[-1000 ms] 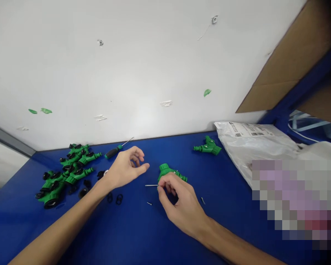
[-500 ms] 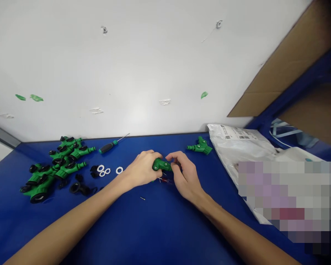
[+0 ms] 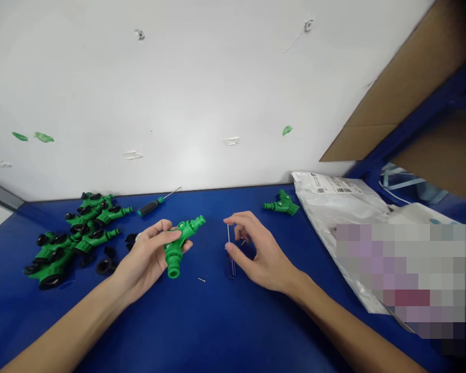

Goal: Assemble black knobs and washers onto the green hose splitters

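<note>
A: What could go wrong here?

B: The small screw (image 3: 201, 280) could be lost. It is seen loose on the tabletop (image 3: 194, 331), to the left of the clear-handled screwdriver (image 3: 231, 267) and a bit nearer. If it were brushed by an arm, it might be sent rolling away.

A: Could anything be dropped?

B: The green pipe piece (image 3: 174, 255) might be, if it were squeezed too lightly. The screwdriver might be knocked aside too, if it were bumped by a finger.

A: How are the hands set?

B: The green pipe piece is gripped by the left hand (image 3: 149, 254), between thumb and fingers, left of the screwdriver. It seems to be held up off the tabletop. On the right hand (image 3: 260, 254), the thumb and pointing finger are spread wide by the screwdriver's thin rod. Whether the rod is pinched cannot be told. A second screw (image 3: 243, 242) is seen just right of the screwdriver, near the curled fingers.
</note>
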Tool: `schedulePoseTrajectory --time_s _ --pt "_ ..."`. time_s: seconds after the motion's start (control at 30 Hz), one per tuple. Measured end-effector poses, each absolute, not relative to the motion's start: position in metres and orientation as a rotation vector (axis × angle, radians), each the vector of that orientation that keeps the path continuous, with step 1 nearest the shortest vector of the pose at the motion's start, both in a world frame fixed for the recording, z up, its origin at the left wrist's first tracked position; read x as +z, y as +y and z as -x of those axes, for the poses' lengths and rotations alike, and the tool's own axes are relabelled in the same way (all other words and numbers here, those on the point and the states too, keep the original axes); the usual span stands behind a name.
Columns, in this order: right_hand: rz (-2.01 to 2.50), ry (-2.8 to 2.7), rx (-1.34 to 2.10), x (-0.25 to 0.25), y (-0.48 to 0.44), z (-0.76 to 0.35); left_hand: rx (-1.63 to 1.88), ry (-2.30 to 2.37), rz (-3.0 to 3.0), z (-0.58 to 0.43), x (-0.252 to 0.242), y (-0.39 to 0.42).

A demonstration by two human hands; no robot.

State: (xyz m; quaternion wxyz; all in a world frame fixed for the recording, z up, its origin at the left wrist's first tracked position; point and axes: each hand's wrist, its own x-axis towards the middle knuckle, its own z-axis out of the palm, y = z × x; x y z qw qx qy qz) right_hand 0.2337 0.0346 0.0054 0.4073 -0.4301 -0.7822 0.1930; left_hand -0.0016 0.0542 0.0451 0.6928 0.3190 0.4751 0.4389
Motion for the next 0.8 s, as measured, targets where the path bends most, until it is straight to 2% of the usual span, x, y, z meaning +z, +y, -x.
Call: schedulePoseTrajectory --time_s 0.13,0.3,0.47,0.67,0.8 --pt "0.982 -2.161 0.623 0.009 0.019 -0.224 1.018 1.01 -0.508 0.001 0.036 0.041" --pt "0.826 -1.975 0.707 -0.001 0.004 -0.199 1.109 0.93 -0.563 -0.015 0.021 0.017" --pt "0.949 -1.735 0.754 0.0 0.003 -0.194 1.012 0.936 -0.593 -0.019 0.012 -0.001" --pt "0.979 -1.927 0.899 0.002 -0.001 -0.194 1.12 0.954 -0.67 -0.017 0.01 0.0" --pt "0.998 -1.806 0.874 -0.007 0.003 -0.195 1.119 0.899 -0.788 -0.012 0.009 0.0"
